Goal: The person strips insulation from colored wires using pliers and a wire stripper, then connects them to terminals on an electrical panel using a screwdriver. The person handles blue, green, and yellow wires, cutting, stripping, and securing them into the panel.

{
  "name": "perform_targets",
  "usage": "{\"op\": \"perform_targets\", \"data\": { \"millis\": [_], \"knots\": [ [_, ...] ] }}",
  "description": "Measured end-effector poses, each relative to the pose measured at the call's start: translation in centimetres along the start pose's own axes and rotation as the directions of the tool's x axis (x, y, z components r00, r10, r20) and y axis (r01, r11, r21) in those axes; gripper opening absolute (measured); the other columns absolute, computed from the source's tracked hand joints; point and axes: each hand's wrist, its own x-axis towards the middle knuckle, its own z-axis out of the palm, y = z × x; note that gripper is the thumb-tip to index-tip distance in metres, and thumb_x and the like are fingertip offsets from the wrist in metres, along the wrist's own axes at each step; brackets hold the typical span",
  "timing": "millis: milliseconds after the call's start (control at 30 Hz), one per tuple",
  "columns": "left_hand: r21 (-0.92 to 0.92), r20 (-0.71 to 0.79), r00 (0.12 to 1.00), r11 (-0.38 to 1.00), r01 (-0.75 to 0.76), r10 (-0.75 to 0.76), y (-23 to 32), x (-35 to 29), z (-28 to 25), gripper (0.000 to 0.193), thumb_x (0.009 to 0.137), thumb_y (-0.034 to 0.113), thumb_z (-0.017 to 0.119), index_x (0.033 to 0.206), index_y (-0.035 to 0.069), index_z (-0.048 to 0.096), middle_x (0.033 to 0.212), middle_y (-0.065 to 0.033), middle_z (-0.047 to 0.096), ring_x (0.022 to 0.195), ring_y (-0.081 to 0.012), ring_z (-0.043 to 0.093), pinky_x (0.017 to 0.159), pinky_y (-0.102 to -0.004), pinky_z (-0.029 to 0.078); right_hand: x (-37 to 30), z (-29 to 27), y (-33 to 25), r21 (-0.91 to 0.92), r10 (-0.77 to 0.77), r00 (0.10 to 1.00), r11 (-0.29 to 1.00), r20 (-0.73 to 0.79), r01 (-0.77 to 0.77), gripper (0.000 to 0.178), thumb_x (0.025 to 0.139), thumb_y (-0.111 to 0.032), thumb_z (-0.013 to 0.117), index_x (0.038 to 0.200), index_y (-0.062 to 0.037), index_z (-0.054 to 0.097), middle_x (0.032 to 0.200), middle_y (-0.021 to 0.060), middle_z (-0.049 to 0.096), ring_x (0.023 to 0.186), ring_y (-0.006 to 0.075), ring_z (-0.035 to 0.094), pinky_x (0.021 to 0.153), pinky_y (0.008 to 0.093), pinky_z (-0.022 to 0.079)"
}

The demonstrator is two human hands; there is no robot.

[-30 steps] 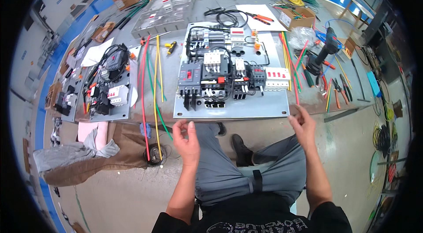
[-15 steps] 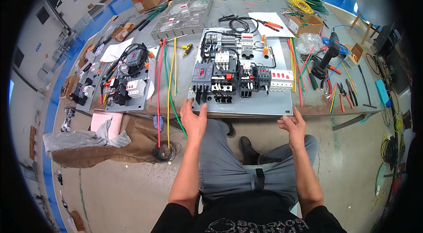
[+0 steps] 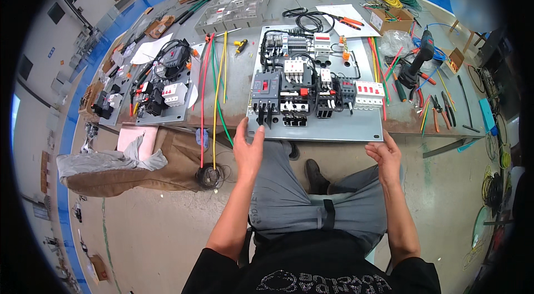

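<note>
Head-worn fisheye, downward over workbench (image 3: 233,80)

A grey metal panel (image 3: 328,126) lies flat on the worktop (image 3: 233,80), its near edge jutting past the worktop's front edge. On it sit rows of electrical parts: a dark breaker (image 3: 265,92) at the near left, black-and-white contactors (image 3: 295,85) in the middle, a white block with red switches (image 3: 369,94) at the right, joined by black wires. The left hand (image 3: 248,146) touches the panel's near left corner, the right hand (image 3: 384,155) its near right corner.
</note>
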Motion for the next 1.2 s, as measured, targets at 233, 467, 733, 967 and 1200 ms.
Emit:
{"op": "perform_targets", "data": {
  "millis": [233, 467, 733, 967, 1200],
  "knots": [
    [-0.164, 0.134, 0.99, 0.985, 0.058, -0.036, 1.5, -4.7, -1.6, 0.064, 0.095, 0.018, 0.075, 0.148, -0.007, 0.048, 0.147, -0.0264, 0.056, 0.141, -0.0329, 0.052, 0.118, -0.0426, 0.039, -2.3, -2.8, -0.4, -0.058, 0.024, 0.999, 0.998, -0.036, -0.026, 0.06, 0.098, -0.008, 0.062, 0.154, 0.0058, 0.043, 0.105, 0.0167, 0.074, 0.089, 0.0209, 0.075, 0.078, 0.0292, 0.063],
    [-0.11, 0.177, 0.984, 0.993, 0.048, -0.028, 1.1, -5.2, -2.7, 0.058, 0.096, 0.018, 0.074, 0.145, -0.004, 0.053, 0.143, -0.0206, 0.061, 0.136, -0.0274, 0.056, 0.111, -0.0387, 0.044, -2.7, -3.1, -0.1, -0.072, 0.023, 0.998, 0.997, -0.065, -0.028, 0.059, 0.101, -0.009, 0.061, 0.155, 0.0023, 0.043, 0.102, 0.0143, 0.073, 0.087, 0.0194, 0.075, 0.074, 0.0282, 0.062],
    [-0.223, 0.294, 0.951, 0.96, 0.169, -0.099, 1.3, -2.7, -4.4, 0.049, 0.098, 0.023, 0.074, 0.139, 0.001, 0.061, 0.143, -0.015, 0.062, 0.134, -0.0232, 0.056, 0.107, -0.0369, 0.046, -5.0, -6.1, 1.1, -0.349, 0.045, 0.997, 0.935, -0.068, -0.066, 0.053, 0.099, -0.011, 0.066, 0.149, 0.0009, 0.052, 0.098, 0.0095, 0.072, 0.081, 0.0159, 0.072, 0.069, 0.0267, 0.058],
    [0.012, 0.619, 0.776, 0.99, 0.142, -0.118, 5.3, 1.6, -7.6, 0.044, 0.099, 0.028, 0.073, 0.134, 0.002, 0.065, 0.125, -0.0128, 0.072, 0.114, -0.0207, 0.067, 0.095, -0.0362, 0.053, -7.5, -11.1, 3.7, -0.748, 0.114, 0.991, 0.663, 0.076, -0.019, 0.035, 0.095, -0.007, 0.072, 0.126, 0.0085, 0.067, 0.089, 0.007, 0.069, 0.075, 0.0107, 0.064, 0.07, 0.0272, 0.055],
    [0.383, 0.255, 0.931, 0.857, -0.345, 0.261, 4.7, 22.2, -1.8, 0.043, 0.095, 0.032, 0.072, 0.122, -0.001, 0.072, 0.107, -0.0211, 0.076, 0.101, -0.0277, 0.073, 0.087, -0.0388, 0.056, -6.2, -7.7, 3.3, -0.619, 0.147, 0.989, 0.779, 0.023, -0.102, 0.026, 0.096, -0.005, 0.069, 0.118, 0.0099, 0.07, 0.091, 0.0102, 0.072, 0.077, 0.0138, 0.069, 0.072, 0.0279, 0.056]
  ]
}}
